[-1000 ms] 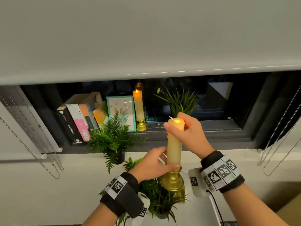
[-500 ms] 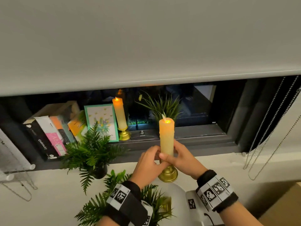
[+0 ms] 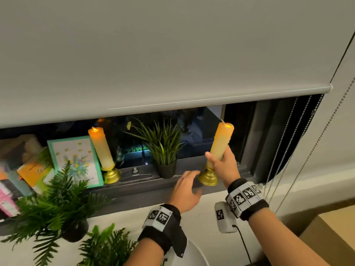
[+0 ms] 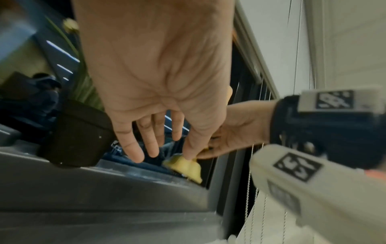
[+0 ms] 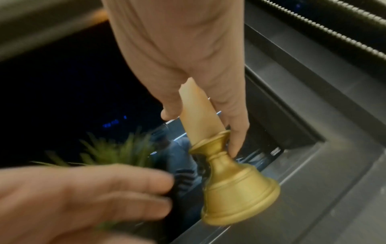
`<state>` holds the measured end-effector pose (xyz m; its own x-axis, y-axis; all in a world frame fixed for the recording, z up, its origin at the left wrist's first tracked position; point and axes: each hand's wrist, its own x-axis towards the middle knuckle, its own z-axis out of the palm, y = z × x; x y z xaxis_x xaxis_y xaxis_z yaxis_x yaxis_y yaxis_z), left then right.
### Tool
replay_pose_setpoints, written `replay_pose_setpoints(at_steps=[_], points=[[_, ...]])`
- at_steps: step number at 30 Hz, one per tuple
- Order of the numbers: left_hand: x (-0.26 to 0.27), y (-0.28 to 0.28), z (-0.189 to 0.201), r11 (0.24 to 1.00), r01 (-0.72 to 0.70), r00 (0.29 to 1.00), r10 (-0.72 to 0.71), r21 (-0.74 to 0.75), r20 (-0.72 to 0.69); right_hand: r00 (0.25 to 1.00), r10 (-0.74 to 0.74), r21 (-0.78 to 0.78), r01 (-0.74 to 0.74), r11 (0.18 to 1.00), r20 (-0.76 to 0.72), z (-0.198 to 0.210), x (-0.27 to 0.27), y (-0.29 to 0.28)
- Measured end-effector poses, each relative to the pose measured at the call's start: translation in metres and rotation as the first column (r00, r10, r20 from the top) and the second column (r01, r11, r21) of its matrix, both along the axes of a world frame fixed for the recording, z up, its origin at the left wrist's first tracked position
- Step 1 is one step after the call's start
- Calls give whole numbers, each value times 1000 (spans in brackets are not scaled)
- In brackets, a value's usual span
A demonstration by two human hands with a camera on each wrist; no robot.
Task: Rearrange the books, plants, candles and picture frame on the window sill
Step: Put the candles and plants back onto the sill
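Note:
My right hand (image 3: 222, 160) grips a cream candle (image 3: 221, 143) with a gold base (image 3: 208, 176), tilted, at the right end of the dark window sill (image 3: 134, 191). The right wrist view shows my fingers (image 5: 236, 125) curled round the candle (image 5: 198, 115) above its gold holder (image 5: 238, 189). My left hand (image 3: 187, 186) hovers open just left of the base, its fingers (image 4: 150, 142) spread, one fingertip at the gold base (image 4: 185, 166). A second lit candle (image 3: 100, 146), a picture frame (image 3: 75, 160), leaning books (image 3: 28, 169) and a grassy plant (image 3: 163, 148) stand on the sill.
A roller blind (image 3: 153, 54) hangs low over the sill. Bead chains (image 3: 299, 150) dangle at the right. Two fern plants (image 3: 55, 204) (image 3: 107, 246) sit at the lower left, below the sill. A cardboard box (image 3: 330, 233) is at the lower right.
Both hands carried the candle up and to the right, onto the sill's right end. My left hand let go of the candle and now hovers open beside its base.

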<state>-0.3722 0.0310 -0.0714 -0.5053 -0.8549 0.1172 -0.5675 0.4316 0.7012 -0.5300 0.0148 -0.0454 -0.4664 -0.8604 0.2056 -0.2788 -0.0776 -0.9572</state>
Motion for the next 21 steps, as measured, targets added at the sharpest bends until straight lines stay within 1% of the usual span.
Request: replay_pose_setpoints(at_steps=[2,4,8,13,16,21], points=[[-8,-11,-7,1000,-7,992,8,-6,123,994,-76,-4,76,997,-75,4,-16,-15],[-13,-22,-12,999,-42,972,44,-15,231,987,-114,-8,114,993,-115,6,-31,-28],[-19,-36,-17,996,-49,930,71,-71,362,977,-130,43,139,989,-167,3,-50,-50],[-22,-50,-28,996,-59,914,79,-64,398,977,-133,120,154,981,-168,-8,-67,-71],[-22,-53,-35,997,-69,915,76,-32,397,978,-146,131,166,977,-150,-11,-74,-80],[-16,-55,-47,997,-77,922,69,6,381,972,-163,132,186,974,-168,-14,-78,-91]])
